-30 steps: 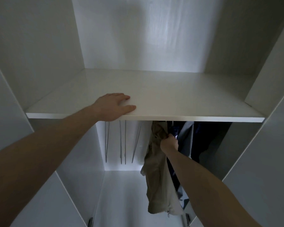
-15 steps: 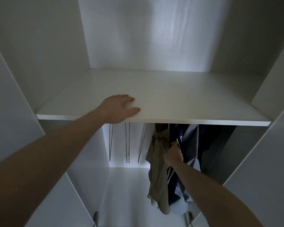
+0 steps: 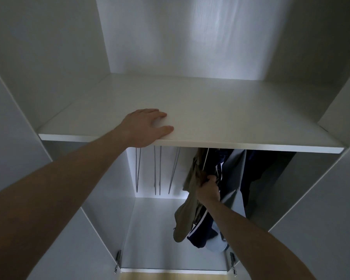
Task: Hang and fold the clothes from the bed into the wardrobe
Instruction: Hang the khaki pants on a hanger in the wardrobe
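Head view: hanger tops (image 3: pixel 207 151) behind shelf (image 3: pixel 251 142).

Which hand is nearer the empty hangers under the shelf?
Left, as far as the image shows. The left hand rests on the shelf edge just above the empty hangers; the right hand grips the khaki garment off to their right.

Two bare forearms enter from the lower left and lower right of the frame, with no sleeves, watch or jewellery visible. Both hands, left hand (image 3: pixel 144 128) and right hand (image 3: pixel 208 189), are ungloved.
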Available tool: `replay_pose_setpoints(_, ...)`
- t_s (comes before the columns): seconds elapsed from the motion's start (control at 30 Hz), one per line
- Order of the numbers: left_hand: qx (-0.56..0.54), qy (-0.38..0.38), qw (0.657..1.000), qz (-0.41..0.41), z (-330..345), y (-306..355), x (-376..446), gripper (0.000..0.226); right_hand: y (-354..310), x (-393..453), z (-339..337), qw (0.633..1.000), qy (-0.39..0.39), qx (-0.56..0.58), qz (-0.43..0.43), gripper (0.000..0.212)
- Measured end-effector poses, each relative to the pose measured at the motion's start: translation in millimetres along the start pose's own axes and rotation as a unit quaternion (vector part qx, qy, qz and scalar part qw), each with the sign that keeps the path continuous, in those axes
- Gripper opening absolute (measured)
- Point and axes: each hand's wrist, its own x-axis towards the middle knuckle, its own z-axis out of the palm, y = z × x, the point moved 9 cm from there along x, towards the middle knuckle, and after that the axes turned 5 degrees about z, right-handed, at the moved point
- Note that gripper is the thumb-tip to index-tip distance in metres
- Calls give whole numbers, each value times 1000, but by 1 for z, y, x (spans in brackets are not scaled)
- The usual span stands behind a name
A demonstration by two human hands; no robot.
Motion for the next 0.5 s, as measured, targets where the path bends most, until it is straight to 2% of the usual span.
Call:
replay_pose_setpoints(0.07,2,1,1000,0,0,0,0,75,-1,-1,6,1000,-4,10,-10,51)
replay_pose_setpoints(0.23,-3,0,1000,-1,0,1,-1,76,6,2,7,1000,-8,16,6,62)
replay_pose_setpoints(0.37,-4,3,1000,-5,-1,0,-1,76,2,-3,12,999,6,52,-8,58)
replay_pose_setpoints(0.5,-9,-2,1000,-11,-1,0,-3,85,-11,-12,15,994,31,93,-51,50)
